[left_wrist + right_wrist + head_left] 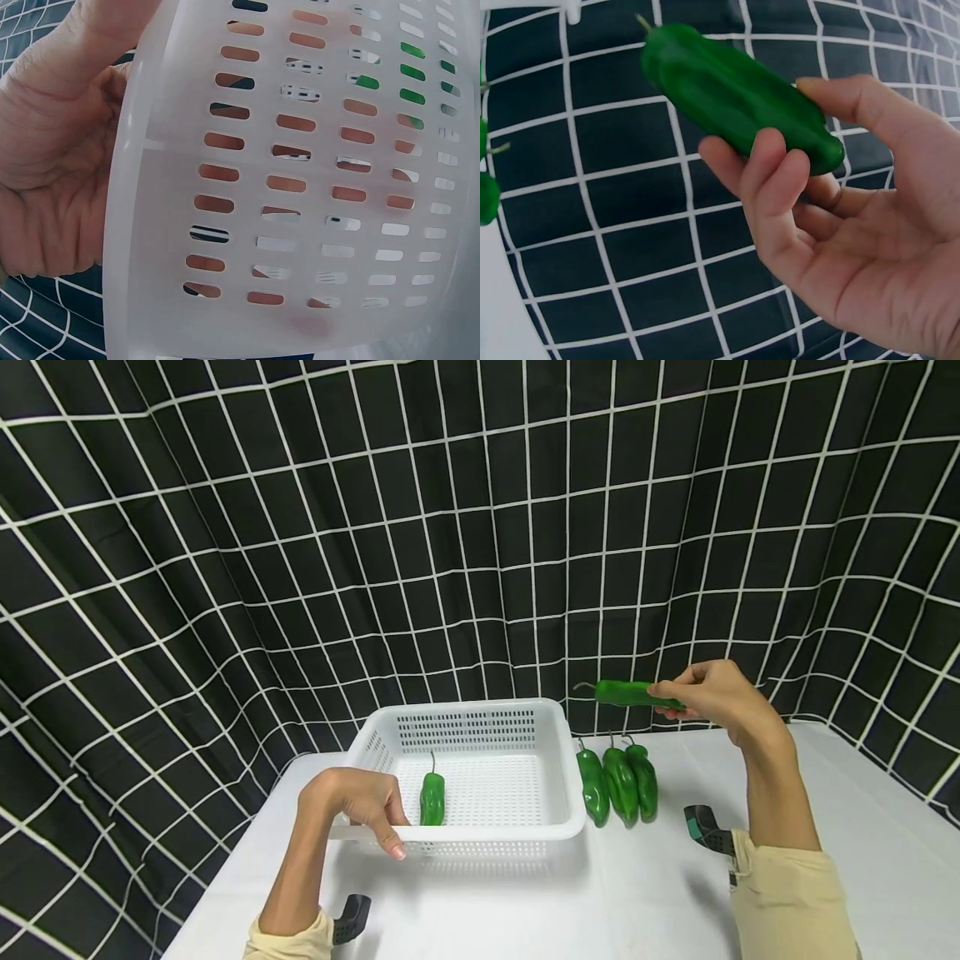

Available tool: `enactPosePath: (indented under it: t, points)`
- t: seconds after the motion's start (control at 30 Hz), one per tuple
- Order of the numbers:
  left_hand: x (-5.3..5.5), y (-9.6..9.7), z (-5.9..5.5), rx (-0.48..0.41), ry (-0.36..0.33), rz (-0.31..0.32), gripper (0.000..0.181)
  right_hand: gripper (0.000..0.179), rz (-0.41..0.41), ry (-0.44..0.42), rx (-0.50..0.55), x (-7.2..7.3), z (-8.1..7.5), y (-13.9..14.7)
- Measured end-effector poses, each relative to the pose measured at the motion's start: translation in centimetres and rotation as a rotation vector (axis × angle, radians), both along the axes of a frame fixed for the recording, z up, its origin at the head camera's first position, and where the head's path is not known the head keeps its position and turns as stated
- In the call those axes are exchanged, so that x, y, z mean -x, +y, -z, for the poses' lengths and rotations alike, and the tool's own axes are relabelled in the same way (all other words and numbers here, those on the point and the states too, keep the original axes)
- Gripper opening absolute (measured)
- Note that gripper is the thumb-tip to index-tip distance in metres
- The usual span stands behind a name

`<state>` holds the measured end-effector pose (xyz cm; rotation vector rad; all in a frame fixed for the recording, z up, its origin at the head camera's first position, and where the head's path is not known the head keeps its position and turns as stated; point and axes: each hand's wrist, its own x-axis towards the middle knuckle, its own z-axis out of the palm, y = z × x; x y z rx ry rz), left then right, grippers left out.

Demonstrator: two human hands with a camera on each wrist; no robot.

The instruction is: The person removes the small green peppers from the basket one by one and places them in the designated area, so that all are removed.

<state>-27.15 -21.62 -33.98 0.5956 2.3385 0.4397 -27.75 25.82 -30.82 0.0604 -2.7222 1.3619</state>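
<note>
In the head view my right hand (708, 695) holds a long green pepper (626, 692) in the air, its stem pointing left. The right wrist view shows that pepper (731, 94) pinched near its tip between thumb and fingers. My left hand (362, 802) grips the near left rim of a white perforated basket (495, 833), thumb outside and fingers over the inner side. One green pepper (432, 797) stands upright-looking inside the basket, stem toward the back. Through the slots in the left wrist view, the fingers show behind the basket wall (247, 180).
Three green peppers (621, 781) lie side by side on the white table (637, 893), just right of the basket. A black cloth with a white grid (480, 543) hangs behind the table and along both sides.
</note>
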Motion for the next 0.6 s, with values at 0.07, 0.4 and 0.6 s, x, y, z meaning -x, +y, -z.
enactPosePath:
  t: [0.07, 0.4, 0.6]
  points:
    - [0.0, 0.1, 0.0, 0.002, 0.006, 0.003, 0.015, 0.040, 0.019, -0.021, -0.012, 0.1, 0.2, 0.3]
    - [0.0, 0.1, 0.3, -0.002, 0.007, -0.020, 0.015, 0.047, 0.145, -0.103, -0.267, 0.8, 2.4, 2.4]
    - [-0.1, 0.0, 0.1, -0.010, -0.001, -0.012, 0.021, 0.050, 0.142, -0.291, -0.281, 0.8, 3.8, 3.1]
